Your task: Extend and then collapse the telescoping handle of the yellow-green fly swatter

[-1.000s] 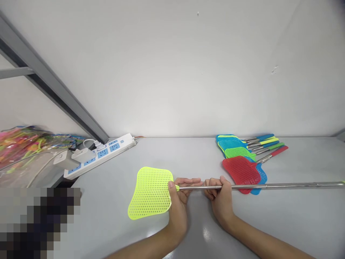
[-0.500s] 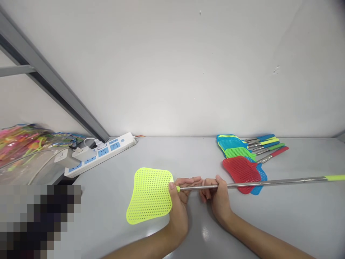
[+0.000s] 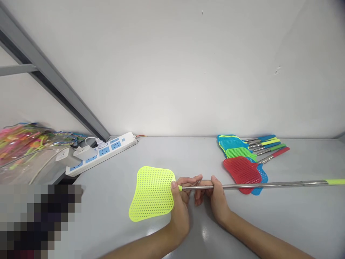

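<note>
A yellow fly swatter (image 3: 153, 194) with a perforated head and a long, extended metal rod lies crosswise in front of me, its yellow grip running off the right edge. My left hand (image 3: 181, 201) pinches it at the neck, the thumb on top where head meets rod. Close by, my right hand (image 3: 215, 196) grips the rod between thumb and fingers, and the fingertips of both hands nearly meet. Beyond the rod at the right lie a red fly swatter (image 3: 242, 173), a green one (image 3: 238, 153) and several blue and yellow ones, their rods short.
A white power strip (image 3: 107, 153) with blue sockets and plugged-in adapters lies at the back left. Plastic bags of colourful items (image 3: 24, 144) are beyond it. A grey metal post (image 3: 56, 79) slants along the left; a pale wall (image 3: 188, 72) stands behind the grey table (image 3: 107, 201).
My right hand has slid slightly left along the rod, closer to my left hand. The yellow fly swatter's head appears a little further right.
</note>
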A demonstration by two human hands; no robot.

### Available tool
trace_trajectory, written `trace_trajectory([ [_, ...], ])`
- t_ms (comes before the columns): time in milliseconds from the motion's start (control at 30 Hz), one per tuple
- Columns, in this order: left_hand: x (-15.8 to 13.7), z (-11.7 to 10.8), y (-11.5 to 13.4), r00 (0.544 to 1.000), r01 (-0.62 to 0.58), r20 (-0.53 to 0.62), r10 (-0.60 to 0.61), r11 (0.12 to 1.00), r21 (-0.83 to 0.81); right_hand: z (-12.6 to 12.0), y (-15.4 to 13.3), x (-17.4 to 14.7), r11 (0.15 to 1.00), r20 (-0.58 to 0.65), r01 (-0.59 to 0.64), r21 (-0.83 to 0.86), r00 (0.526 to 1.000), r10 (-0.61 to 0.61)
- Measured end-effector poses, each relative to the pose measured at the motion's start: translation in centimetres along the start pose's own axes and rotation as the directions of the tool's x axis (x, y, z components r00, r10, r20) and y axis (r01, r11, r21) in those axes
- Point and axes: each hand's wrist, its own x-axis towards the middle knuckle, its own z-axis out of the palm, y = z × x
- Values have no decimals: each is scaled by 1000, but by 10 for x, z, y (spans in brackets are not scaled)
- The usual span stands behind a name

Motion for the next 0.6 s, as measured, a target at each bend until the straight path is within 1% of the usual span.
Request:
trace_trajectory([
  [200, 1, -3, -2, 999, 9, 44, -9, 1000, 11, 1, 0, 0, 1000, 37, 8, -9, 999, -8],
  [333, 1, -5, -5, 996, 34, 78, -35, 999, 15, 2, 1, 0, 999, 126, 30, -27, 992, -27],
  [533, -1, -4, -7, 997, 37, 64, -43, 994, 100, -1, 0, -1, 997, 257, 39, -61, 966, -22],
  [600, -1, -4, -7, 997, 45, 55, -50, 995, 92, -2, -2, -1, 997, 291, 24, -73, 957, -2],
])
